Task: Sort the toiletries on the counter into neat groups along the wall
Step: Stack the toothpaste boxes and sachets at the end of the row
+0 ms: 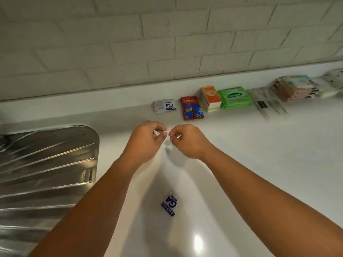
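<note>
1. Small blue sachet (169, 205), flat, rectangular and glossy with white lettering, lying tilted on the smooth white counter (259, 164) near its front edge, between the 2 forearms.
2. Ribbed stainless-steel drainboard (46, 164) with a rounded corner, set into the counter's left side.
3. Above the counter's middle, left hand (148, 136) and right hand (187, 140), almost touching each other. Fingers of both curled in, thumb tips drawn to fingertips as in a pinch. Cannot tell whether anything thin is gripped between them; only a faint blurred shadow on the counter below.
4. Along the counter's back edge, by the wall, left to right:
   - 2 flat white sachets (164, 106), overlapping
   - 2 slim red cardboard toothpaste boxes (192, 108), side by side
   - a stack of small orange-and-white boxes (211, 98)
   - a soft green plastic pack (234, 97)
   - long clear-wrapped items (265, 104), blurred
   - a stack of beige and pink soft packs (293, 88)
   - a white soft pack (332, 82) at the right end
5. Behind the row, a matte white brick-pattern wall (130, 43).
</note>
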{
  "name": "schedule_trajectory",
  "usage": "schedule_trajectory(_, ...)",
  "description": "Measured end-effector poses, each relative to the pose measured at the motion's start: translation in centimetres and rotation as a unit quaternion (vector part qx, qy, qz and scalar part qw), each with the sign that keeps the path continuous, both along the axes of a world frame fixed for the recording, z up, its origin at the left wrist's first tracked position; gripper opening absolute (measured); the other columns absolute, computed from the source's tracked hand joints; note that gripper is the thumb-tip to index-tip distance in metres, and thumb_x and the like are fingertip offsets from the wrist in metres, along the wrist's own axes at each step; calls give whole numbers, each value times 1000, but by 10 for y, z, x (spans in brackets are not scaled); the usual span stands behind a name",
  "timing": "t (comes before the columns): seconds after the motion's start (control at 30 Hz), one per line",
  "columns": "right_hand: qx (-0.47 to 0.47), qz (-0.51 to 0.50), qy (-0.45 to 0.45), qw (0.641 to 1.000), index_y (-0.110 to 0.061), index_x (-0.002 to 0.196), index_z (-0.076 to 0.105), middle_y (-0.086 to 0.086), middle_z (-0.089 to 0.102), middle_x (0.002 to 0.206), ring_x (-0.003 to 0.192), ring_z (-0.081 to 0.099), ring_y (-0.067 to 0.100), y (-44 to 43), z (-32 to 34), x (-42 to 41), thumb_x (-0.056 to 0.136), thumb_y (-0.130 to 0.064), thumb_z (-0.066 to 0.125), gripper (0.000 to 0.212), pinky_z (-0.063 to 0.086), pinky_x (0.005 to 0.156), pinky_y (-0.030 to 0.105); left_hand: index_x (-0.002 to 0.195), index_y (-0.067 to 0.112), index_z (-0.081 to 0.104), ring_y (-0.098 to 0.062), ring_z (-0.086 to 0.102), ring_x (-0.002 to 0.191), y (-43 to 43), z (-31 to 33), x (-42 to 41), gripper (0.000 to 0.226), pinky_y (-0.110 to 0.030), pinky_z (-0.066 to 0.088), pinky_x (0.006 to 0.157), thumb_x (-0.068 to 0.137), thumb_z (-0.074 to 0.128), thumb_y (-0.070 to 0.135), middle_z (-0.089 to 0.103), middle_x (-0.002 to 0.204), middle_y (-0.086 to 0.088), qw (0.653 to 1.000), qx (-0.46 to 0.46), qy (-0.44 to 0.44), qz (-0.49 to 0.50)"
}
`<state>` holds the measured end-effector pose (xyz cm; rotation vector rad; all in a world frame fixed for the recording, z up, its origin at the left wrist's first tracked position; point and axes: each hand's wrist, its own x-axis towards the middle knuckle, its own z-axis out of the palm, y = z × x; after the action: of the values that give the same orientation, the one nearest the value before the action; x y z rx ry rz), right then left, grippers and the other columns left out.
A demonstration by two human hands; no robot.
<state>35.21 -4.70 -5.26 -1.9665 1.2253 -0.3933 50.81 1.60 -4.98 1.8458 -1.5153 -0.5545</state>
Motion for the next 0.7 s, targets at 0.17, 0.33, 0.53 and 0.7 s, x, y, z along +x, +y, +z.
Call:
schedule_trajectory(0.17,-22,21,85,996,-14,108,71,2,71,108,97,65,18,55,-11,-21,89,-14,63,21,50,88,28,107,22,71,-2,57,79,58,-23,-11,18,-10,40,74,89,71,22,64,102,10,993,91,-40,-69)
schedule_trajectory(0.33,28,43,228,972,-17,117,65,2,66,116,107,61,24,102,-38,-35,84,-32,70,37,48,87,29,118,21,66,-4,54,87,105,-54,-23,49,-15,40,80,76,82,40,61,111,7,975,173,-71,-123)
schedule_trajectory(0.53,31,7,262,964,-15,110,63,5,62,107,98,61,25,131,-52,-31,78,-37,77,42,52,83,36,130,21,58,-15,50,117,125,-72,-35,75,-21,40,93,68,83,56,53,125,3,968,175,-129,-127)
schedule_trajectory(0.7,64,-2,265,962,-18,105,59,1,62,102,97,60,24,131,-56,-29,79,-36,77,36,52,81,35,117,23,64,-16,53,107,116,-73,-31,58,-24,43,86,69,85,48,54,116,3,962,182,-138,-149)
